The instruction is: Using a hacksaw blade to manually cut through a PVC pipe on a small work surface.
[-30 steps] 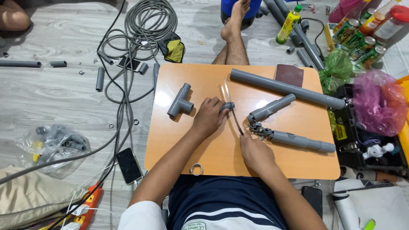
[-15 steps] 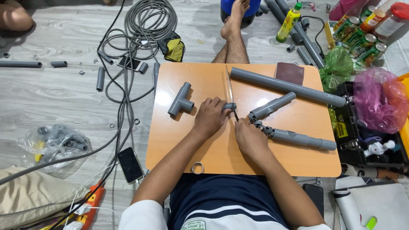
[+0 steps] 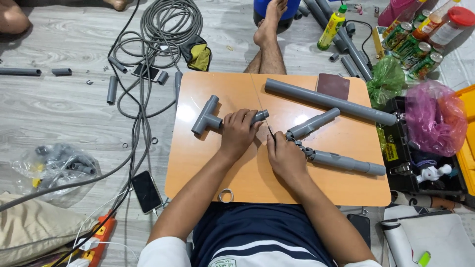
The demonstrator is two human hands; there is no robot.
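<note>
My left hand point(image 3: 237, 132) presses down on a short grey pipe piece point(image 3: 261, 116) at the middle of the orange table point(image 3: 247, 173); only the pipe's right end shows past my fingers. My right hand point(image 3: 283, 157) sits just right of it and pinches the near end of a thin blade-like metal strip point(image 3: 258, 101). The strip runs away from me across the table and passes the pipe's end. A grey T-shaped pipe assembly point(image 3: 205, 116) lies just left of my left hand.
A long grey pipe point(image 3: 329, 101), a shorter socketed pipe point(image 3: 314, 123) and another pipe point(image 3: 344, 161) lie on the table's right half, with a brown sanding sheet point(image 3: 332, 85). A tape ring point(image 3: 226, 195) sits near the front edge. Cables, a phone point(image 3: 146, 190), bags and a person's bare foot point(image 3: 269, 24) surround the table.
My right hand has moved up and left toward my left hand. The thin strip, bowed a second ago, now lies straight beside the short pipe. My left hand has stayed put.
</note>
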